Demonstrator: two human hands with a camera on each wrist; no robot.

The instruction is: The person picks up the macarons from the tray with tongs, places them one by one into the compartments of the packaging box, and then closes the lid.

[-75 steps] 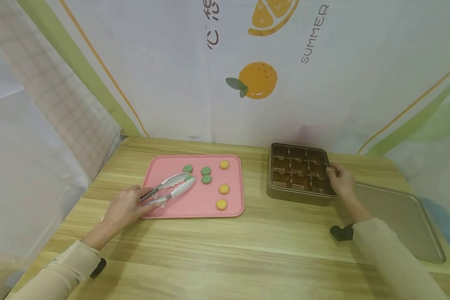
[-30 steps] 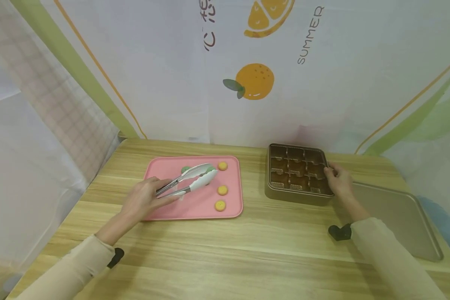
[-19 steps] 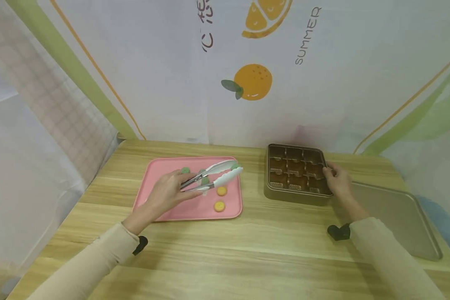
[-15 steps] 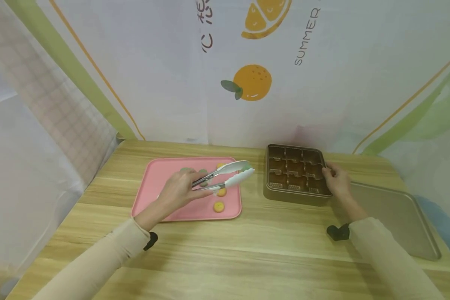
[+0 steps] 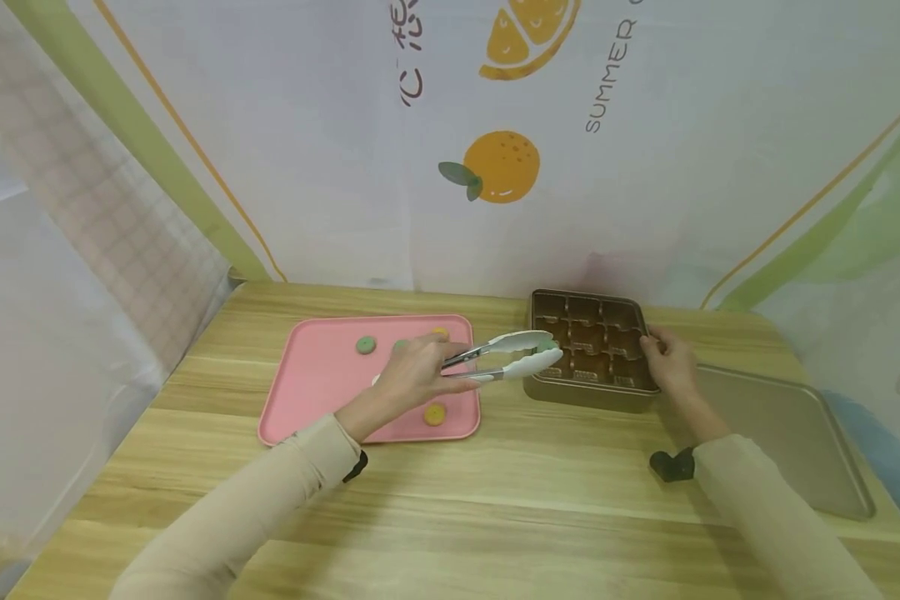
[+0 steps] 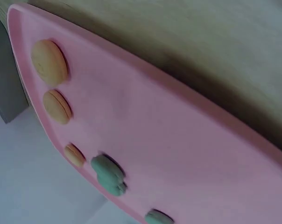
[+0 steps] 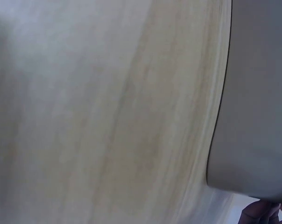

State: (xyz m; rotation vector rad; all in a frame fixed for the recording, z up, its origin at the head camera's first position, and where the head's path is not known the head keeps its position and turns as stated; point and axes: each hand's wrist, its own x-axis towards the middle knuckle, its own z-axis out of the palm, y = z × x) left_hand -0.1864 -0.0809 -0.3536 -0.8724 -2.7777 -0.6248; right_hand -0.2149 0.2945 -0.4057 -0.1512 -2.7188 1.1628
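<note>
My left hand (image 5: pixel 417 371) grips a pair of tongs (image 5: pixel 498 369) with metal arms and white scalloped tips. Between the tips sits a green macaron (image 5: pixel 546 344), at the left side of the brown divided box (image 5: pixel 591 392). My right hand (image 5: pixel 669 362) holds that box by its right wall, thumb on the rim; in the right wrist view only some fingertips (image 7: pixel 260 212) show below the box's wall. On the pink tray (image 5: pixel 322 375) lie yellow macarons (image 6: pixel 50 63) and green macarons (image 6: pixel 108 175). In the head view my left hand covers part of them.
A flat grey-gold lid or tray (image 5: pixel 787 433) lies on the wooden table (image 5: pixel 495 508) right of the box, partly under my right forearm. A white printed cloth (image 5: pixel 330 167) hangs behind the table.
My left hand has carried the tongs and the green macaron from the pink tray rightward to the box's left side. My right hand has stayed on the box.
</note>
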